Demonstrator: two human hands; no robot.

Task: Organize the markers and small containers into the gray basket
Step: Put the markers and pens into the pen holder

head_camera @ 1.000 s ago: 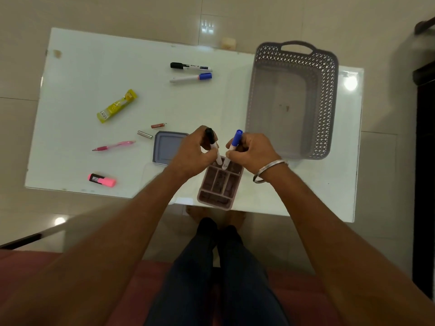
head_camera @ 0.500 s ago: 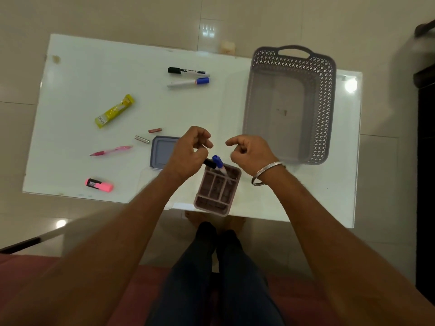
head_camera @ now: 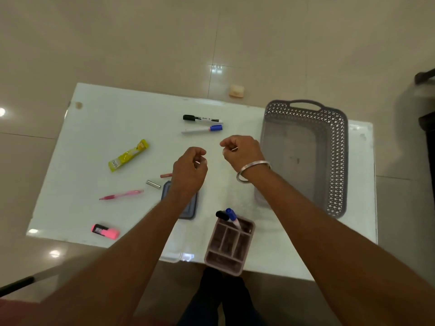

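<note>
The gray basket (head_camera: 339,161) stands at the table's right, with nothing in it. A small brown divided container (head_camera: 229,245) sits at the near edge; a black-capped marker (head_camera: 222,215) and a blue-capped marker (head_camera: 231,214) lean in its far compartment. Another black marker (head_camera: 201,118) and a blue-capped marker (head_camera: 203,129) lie at the far middle. My left hand (head_camera: 189,170) and my right hand (head_camera: 240,150) hover over the table's middle, fingers loosely curled, holding nothing.
On the left of the white table (head_camera: 94,128) lie a yellow packet (head_camera: 128,155), a pink pen (head_camera: 121,194), a pink highlighter (head_camera: 104,231), a silver tube (head_camera: 153,184) and a small reddish piece (head_camera: 166,175). A gray-blue lid (head_camera: 189,210) lies partly under my left forearm.
Both hands let go of the black and blue markers, which now lean in the divided container. The hands moved away from it toward the table's middle.
</note>
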